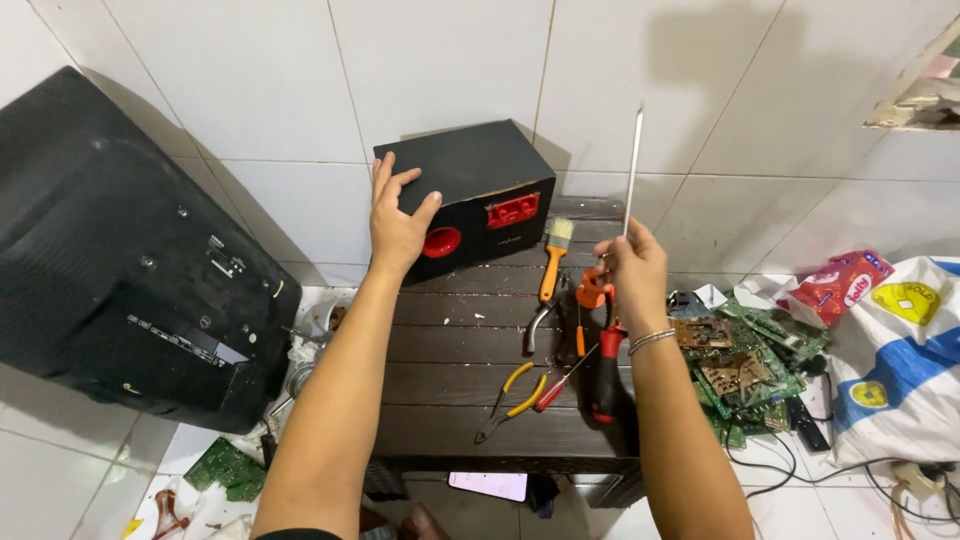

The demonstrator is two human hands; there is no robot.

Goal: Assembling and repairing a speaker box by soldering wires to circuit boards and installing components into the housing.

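Both forearms reach up from the bottom edge over a low dark slatted wooden table (450,400). Left hand (398,222) lies flat, fingers spread, on the near top corner of a black speaker box (470,195), pressing it steady; thumb hooks down over the front face next to the round red port (442,241). Speaker box stands at the far end of the table against the white tiled wall (600,80), front panel with a red rectangular plate (513,210) angled toward the camera. Right hand (632,262) is closed on a long thin metal shaft (634,165), held near vertical, tip up; whether it has a handle inside the fist cannot be told. Judgement: step in hand looks like bracing the box while the long driver is brought in; next move calls for tipping the shaft down and lining its tip with a fastener on the box, none of which is visible from here. Right wrist is raised and bent back, bracelet showing; left elbow nearly straight. On the table between the hands: orange-handled paintbrush (553,262), yellow-handled pliers (512,398), red-and-black screwdriver (606,370). Green circuit boards (745,365) are heaped right of the table; black television back (130,260) leans at left
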